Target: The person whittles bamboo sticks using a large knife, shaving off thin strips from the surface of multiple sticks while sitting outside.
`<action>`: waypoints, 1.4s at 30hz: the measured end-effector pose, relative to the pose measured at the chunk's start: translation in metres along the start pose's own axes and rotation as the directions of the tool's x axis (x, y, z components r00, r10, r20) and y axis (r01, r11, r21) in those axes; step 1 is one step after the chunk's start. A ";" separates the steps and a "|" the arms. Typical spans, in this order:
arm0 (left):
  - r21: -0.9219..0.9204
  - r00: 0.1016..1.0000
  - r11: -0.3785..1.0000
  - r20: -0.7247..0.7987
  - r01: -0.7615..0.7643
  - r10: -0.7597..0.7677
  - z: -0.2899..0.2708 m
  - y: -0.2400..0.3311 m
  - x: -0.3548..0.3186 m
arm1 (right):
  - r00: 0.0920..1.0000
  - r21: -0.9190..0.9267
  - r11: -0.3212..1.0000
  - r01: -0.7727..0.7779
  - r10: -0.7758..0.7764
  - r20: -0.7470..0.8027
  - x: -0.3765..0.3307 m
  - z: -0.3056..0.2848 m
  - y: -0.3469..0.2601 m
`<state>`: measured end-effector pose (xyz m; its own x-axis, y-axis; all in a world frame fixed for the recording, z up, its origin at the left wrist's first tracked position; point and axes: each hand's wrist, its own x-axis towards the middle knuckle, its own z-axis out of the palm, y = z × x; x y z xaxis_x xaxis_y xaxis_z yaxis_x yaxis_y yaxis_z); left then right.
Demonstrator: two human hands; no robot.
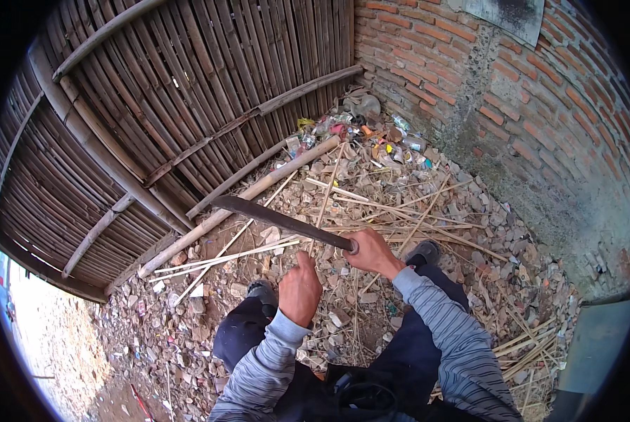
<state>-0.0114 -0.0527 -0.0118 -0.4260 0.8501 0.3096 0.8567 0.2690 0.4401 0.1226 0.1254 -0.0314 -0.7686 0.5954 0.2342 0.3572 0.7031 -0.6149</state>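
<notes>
My right hand (373, 253) is wrapped round the handle of a machete (280, 221). Its long dark blade points up and to the left, crossing above loose strips on the ground. My left hand (299, 292) is closed just below the blade, thumb side up. A thin bamboo strip (326, 193) runs from near the bamboo pole down behind the blade to the left hand's fingers, which seem to grip its near end. The palm side of that hand is hidden.
A thick bamboo pole (259, 190) lies along the foot of a bamboo-slat fence (209, 77). More pale strips (413, 218) are scattered over stony rubble. Litter (399, 141) gathers in the corner beside a brick wall (526, 112). My shoes (425, 252) stand on the rubble.
</notes>
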 end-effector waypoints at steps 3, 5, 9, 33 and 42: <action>0.018 1.000 0.999 0.007 0.028 -0.029 -0.004 -0.001 -0.004 | 0.997 0.097 0.995 -0.029 0.022 0.068 -0.007 0.007 -0.010; -0.004 0.998 0.999 0.009 0.054 -0.054 -0.002 -0.002 -0.004 | 0.998 0.068 0.997 0.036 -0.039 0.040 -0.008 0.012 -0.009; 0.042 0.999 0.999 0.025 0.028 -0.029 -0.013 0.006 -0.008 | 0.999 -0.013 1.000 -0.023 0.023 -0.031 0.003 -0.004 0.000; -0.023 0.997 0.998 0.055 0.056 -0.054 -0.012 0.003 -0.018 | 0.994 0.043 0.995 -0.090 0.092 -0.060 0.009 -0.012 0.022; 0.042 0.997 0.999 0.078 -0.019 0.015 -0.014 0.010 -0.031 | 0.954 -0.021 0.954 -0.298 0.297 -0.041 0.025 -0.034 0.050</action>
<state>0.0062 -0.0831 -0.0056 -0.3887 0.8868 0.2498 0.8761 0.2718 0.3983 0.1392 0.1885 -0.0311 -0.6054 0.7927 0.0712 0.5812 0.5015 -0.6409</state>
